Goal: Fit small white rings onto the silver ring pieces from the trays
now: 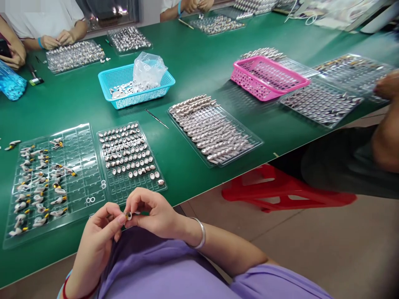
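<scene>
My left hand and my right hand meet at the near edge of the green table, both pinched on a small silver part with a yellow tip. A silver bangle circles my right wrist. Just beyond my fingers lies a clear tray of small silver shells. To its left a clear tray holds several white pieces with yellow ends.
A clear tray of long silver pieces, a thin tool, a blue basket with a plastic bag and a pink basket lie farther off. Other people's hands work at trays across the table. A red stool stands at right.
</scene>
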### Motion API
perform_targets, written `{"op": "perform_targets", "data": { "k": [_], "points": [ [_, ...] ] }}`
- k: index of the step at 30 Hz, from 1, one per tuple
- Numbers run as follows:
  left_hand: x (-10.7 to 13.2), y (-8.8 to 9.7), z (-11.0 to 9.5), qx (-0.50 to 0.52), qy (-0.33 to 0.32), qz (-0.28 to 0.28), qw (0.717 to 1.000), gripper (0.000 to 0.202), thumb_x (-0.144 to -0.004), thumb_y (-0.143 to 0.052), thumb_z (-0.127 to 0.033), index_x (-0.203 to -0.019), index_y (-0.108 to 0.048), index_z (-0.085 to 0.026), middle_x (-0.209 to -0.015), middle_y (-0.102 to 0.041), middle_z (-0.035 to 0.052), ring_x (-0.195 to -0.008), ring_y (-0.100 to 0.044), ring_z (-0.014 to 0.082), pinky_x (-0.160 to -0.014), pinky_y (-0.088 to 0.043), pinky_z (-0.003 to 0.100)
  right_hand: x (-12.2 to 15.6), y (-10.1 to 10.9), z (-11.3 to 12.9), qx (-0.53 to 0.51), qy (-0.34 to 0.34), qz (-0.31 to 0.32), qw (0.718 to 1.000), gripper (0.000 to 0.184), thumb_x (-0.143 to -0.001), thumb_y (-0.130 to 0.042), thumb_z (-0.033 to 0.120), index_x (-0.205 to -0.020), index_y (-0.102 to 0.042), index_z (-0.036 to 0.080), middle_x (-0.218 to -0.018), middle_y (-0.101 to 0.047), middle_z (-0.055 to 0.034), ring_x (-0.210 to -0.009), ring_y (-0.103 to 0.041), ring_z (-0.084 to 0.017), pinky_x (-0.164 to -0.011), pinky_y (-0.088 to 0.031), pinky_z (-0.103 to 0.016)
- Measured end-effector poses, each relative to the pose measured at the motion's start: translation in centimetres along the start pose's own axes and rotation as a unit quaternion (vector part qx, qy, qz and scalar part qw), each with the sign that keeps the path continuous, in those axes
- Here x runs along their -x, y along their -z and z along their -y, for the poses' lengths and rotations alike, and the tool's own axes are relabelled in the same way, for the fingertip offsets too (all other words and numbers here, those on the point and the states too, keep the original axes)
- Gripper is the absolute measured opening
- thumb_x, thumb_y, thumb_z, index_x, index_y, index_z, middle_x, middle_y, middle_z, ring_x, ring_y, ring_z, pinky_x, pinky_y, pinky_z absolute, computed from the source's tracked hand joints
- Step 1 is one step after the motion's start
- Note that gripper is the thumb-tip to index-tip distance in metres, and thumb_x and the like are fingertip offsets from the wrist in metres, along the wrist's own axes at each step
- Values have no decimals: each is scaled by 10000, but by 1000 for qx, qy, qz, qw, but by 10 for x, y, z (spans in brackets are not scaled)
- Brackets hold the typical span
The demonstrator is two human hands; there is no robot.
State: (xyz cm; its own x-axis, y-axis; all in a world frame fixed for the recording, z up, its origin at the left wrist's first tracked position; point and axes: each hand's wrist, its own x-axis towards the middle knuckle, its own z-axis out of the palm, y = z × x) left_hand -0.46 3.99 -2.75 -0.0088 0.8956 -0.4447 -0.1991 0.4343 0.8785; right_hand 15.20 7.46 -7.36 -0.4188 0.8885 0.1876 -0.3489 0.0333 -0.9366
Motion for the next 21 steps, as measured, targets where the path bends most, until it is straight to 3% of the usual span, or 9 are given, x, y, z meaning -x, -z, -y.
{"op": "perform_targets", "data": {
  "k": [7,17,21],
  "points": [
    [-3,1,1,-19,-22,4,1000,261,-660,-847,-334,-644,-645,-171,-713,-519,-46,-511,-425,41,-469,-335,176,-1,3,1,-52,-8,10,999,282,-710,-792,159,-746,-512,179,-849,-646,-20,-749,-642,-110,-708,-558,-235],
    [3,-1,10,-48,-96,-28,994,220,-710,-822,-365,-695,-693,-188,-701,-544,-45,-534,-435,45,-490,-359,153,-2,3,3,-11,11,2,1000,278,-747,-784,249,-727,-516,178,-852,-667,-40,-772,-653,-127,-725,-574,-256],
    [4,-3,15,-43,-98,-39,994,218,-719,-819,-361,-709,-683,-191,-652,-538,-58,-525,-438,43,-501,-368,140,-2,3,3,4,19,-2,1000,273,-753,-778,257,-719,-520,176,-843,-671,-39,-764,-656,-125,-730,-575,-253]
  ]
}}
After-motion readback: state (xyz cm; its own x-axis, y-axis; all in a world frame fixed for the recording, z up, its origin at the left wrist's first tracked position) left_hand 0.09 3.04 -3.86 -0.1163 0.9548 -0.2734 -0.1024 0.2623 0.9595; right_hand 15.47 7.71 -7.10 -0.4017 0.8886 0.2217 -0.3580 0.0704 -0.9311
